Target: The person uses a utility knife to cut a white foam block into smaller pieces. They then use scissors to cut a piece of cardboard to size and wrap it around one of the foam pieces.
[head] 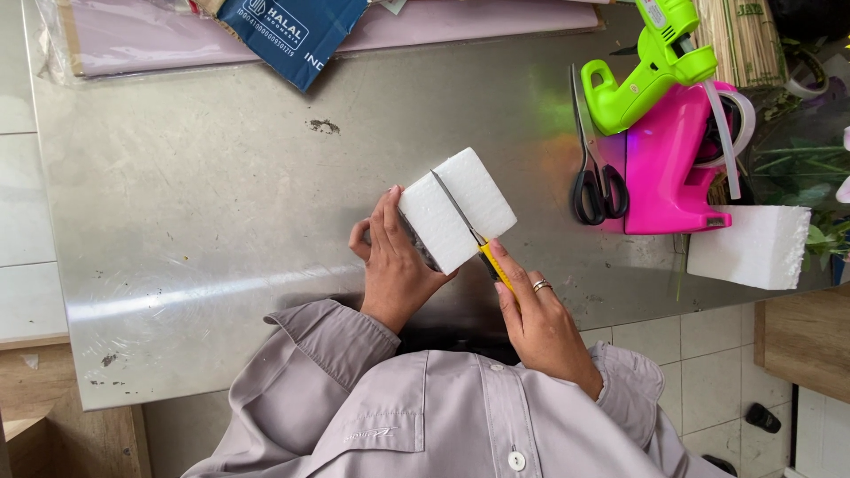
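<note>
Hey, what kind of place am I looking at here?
Probably a craft or florist's workbench: a lime-green glue gun, a pink tape dispenser and black-handled scissors sit on the steel table, where hands slice a white foam block.

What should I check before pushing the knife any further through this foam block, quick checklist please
1. Left hand grips the white foam block firmly: ok.
2. Left fingers out of the blade's line: cannot tell, some are hidden behind the block.
3. Right hand holds the yellow utility knife: ok.
4. Blade lies across the block's top: ok.
5. Block braced on the steel table: not ok, it looks held up, tilted.
6. Scissors apart from the cut: ok.
</note>
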